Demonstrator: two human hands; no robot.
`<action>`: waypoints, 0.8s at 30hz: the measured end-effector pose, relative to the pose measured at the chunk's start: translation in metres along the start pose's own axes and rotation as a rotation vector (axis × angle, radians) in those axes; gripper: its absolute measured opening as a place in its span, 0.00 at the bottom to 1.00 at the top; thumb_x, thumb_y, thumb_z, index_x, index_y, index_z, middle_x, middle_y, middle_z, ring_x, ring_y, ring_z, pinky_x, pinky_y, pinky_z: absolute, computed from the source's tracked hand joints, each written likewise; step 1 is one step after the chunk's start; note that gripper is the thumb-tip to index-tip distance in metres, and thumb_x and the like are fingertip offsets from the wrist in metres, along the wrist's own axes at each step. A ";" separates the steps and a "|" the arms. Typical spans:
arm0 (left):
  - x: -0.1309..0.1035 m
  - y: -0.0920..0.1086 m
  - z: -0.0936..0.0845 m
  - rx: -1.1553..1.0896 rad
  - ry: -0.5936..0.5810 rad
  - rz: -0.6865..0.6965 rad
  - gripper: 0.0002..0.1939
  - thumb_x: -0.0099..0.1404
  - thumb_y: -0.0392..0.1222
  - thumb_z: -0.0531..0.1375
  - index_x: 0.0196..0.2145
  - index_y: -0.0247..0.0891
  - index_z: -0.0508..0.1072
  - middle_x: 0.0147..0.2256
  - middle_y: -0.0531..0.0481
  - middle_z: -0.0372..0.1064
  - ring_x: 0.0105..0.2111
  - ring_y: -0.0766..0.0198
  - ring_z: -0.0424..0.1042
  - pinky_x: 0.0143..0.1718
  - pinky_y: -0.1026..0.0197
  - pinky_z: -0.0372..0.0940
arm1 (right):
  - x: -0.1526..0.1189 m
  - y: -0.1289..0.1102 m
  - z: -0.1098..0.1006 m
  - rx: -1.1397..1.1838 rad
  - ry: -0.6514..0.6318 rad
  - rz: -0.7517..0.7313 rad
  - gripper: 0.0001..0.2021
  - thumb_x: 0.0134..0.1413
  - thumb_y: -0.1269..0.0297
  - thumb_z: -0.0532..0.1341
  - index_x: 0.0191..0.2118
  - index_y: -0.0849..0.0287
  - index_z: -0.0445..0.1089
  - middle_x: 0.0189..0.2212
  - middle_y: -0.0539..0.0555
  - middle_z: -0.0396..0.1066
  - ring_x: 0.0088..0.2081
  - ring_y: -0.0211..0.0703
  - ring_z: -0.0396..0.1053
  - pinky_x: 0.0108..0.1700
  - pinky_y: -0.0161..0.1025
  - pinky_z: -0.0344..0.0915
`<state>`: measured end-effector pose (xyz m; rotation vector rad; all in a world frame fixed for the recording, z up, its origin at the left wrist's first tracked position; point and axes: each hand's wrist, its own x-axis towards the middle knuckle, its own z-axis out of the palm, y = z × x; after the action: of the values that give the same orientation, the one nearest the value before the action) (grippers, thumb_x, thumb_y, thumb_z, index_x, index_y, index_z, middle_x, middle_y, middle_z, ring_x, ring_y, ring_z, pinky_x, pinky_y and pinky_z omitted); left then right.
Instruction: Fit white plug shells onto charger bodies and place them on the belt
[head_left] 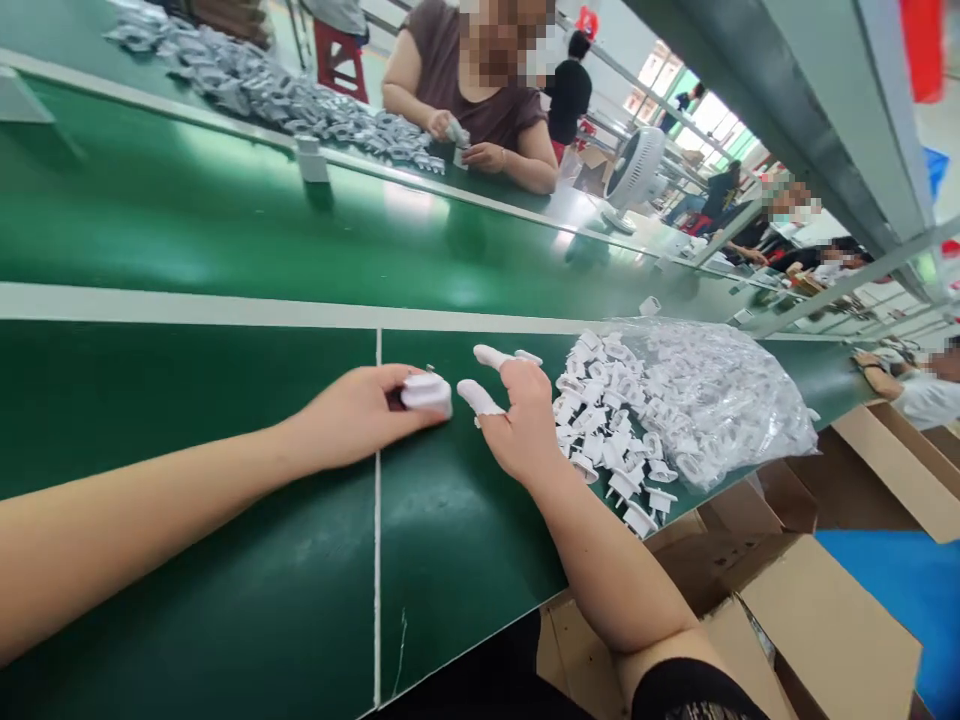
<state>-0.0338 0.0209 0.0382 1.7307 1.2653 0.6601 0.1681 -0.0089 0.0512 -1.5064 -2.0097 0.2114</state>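
My left hand (367, 408) is closed around a white plastic plug part (426, 394), held just above the green table. A small metal tip shows at the part's upper edge. To its right is my right hand (517, 405), with white covers on the thumb and a finger. These two digits are spread apart and point toward the plug part without touching it. A bit of white (529, 357) shows behind the right fingers; I cannot tell whether it is a covered fingertip or a part. Beside this hand lies a pile of white plug parts (600, 410), some with pins showing.
A see-through plastic bag (735, 400) full of white parts lies at the right. Cardboard boxes (825, 620) stand below the table edge. Across the green conveyor belt (225, 240), a co-worker (480, 110) handles a part near a long heap of white pieces (277, 95).
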 end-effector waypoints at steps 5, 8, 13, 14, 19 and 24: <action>0.056 0.004 -0.050 0.302 0.315 -0.115 0.37 0.59 0.70 0.61 0.52 0.36 0.74 0.50 0.44 0.77 0.50 0.41 0.73 0.57 0.38 0.65 | 0.011 0.021 -0.001 -0.328 -0.245 0.258 0.35 0.65 0.49 0.60 0.67 0.69 0.58 0.67 0.73 0.58 0.73 0.69 0.43 0.70 0.65 0.46; 0.085 -0.014 -0.076 0.334 0.544 -0.185 0.40 0.55 0.75 0.59 0.55 0.45 0.73 0.55 0.55 0.72 0.58 0.36 0.67 0.62 0.36 0.61 | 0.011 0.025 -0.001 -0.367 -0.303 0.261 0.32 0.66 0.49 0.59 0.66 0.69 0.60 0.68 0.72 0.56 0.73 0.67 0.43 0.70 0.62 0.49; 0.103 -0.041 -0.097 0.319 0.578 -0.204 0.42 0.57 0.72 0.59 0.56 0.36 0.70 0.58 0.51 0.68 0.61 0.29 0.62 0.64 0.30 0.56 | 0.008 0.024 -0.003 -0.330 -0.278 0.151 0.21 0.63 0.62 0.61 0.58 0.66 0.69 0.60 0.67 0.64 0.62 0.62 0.58 0.58 0.52 0.67; 0.102 -0.042 -0.098 0.324 0.567 -0.208 0.43 0.57 0.69 0.61 0.58 0.31 0.68 0.59 0.46 0.67 0.62 0.29 0.61 0.64 0.30 0.55 | 0.007 0.024 -0.002 -0.318 -0.272 0.137 0.19 0.62 0.67 0.61 0.57 0.64 0.70 0.58 0.66 0.65 0.60 0.61 0.59 0.56 0.51 0.69; 0.079 -0.035 -0.076 0.393 0.729 -0.164 0.51 0.63 0.60 0.61 0.67 0.21 0.42 0.71 0.29 0.37 0.71 0.31 0.34 0.71 0.35 0.31 | 0.005 0.027 0.003 -0.214 -0.238 0.079 0.28 0.54 0.82 0.58 0.59 0.56 0.71 0.52 0.62 0.68 0.56 0.57 0.62 0.49 0.47 0.73; 0.035 -0.025 -0.009 0.374 0.595 0.042 0.42 0.60 0.48 0.65 0.63 0.30 0.50 0.67 0.25 0.45 0.71 0.38 0.44 0.71 0.38 0.42 | -0.002 0.025 0.006 -0.104 -0.241 0.038 0.31 0.52 0.83 0.56 0.62 0.60 0.67 0.50 0.62 0.69 0.53 0.55 0.66 0.48 0.50 0.75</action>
<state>-0.0403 0.0596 0.0184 1.9359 1.8566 1.0681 0.1857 -0.0006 0.0342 -1.6518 -2.2100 0.3220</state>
